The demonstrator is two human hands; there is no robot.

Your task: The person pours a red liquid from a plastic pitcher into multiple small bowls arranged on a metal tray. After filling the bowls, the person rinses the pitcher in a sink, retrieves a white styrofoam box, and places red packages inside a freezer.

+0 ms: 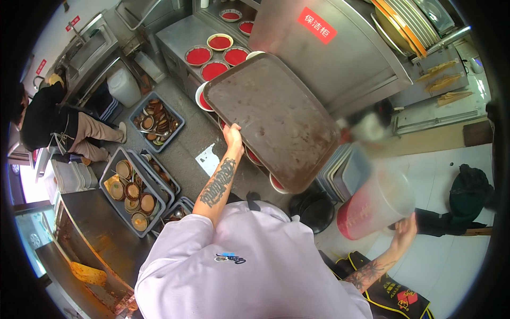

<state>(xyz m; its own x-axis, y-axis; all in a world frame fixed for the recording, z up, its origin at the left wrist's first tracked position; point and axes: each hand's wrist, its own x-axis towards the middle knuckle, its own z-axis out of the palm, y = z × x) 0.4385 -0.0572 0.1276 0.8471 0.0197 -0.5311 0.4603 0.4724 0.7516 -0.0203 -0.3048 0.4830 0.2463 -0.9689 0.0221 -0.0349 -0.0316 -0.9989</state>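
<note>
My left hand (pixel 233 138) grips the near-left edge of a large brown serving tray (pixel 275 119). The tray lies tilted across my view, and bowls with red contents, such as a white bowl (pixel 202 97), peek out along its rim. Whether it rests on them I cannot tell. Off to the right, my right hand (pixel 404 230) holds a translucent plastic measuring pitcher (pixel 376 203) by its handle side. The pitcher is tipped, with red liquid in its bottom, and looks slightly blurred. Beyond the tray, several bowls with red contents (pixel 214 71) stand on a steel counter (pixel 179 34).
A steel cabinet (pixel 314 52) rises behind the tray. Grey tubs (pixel 157 119) of used bowls sit on the floor at left, near a person (pixel 48 115) by a sink. Stacked trays (pixel 342 171) and a black bin (pixel 316 213) stand between tray and pitcher.
</note>
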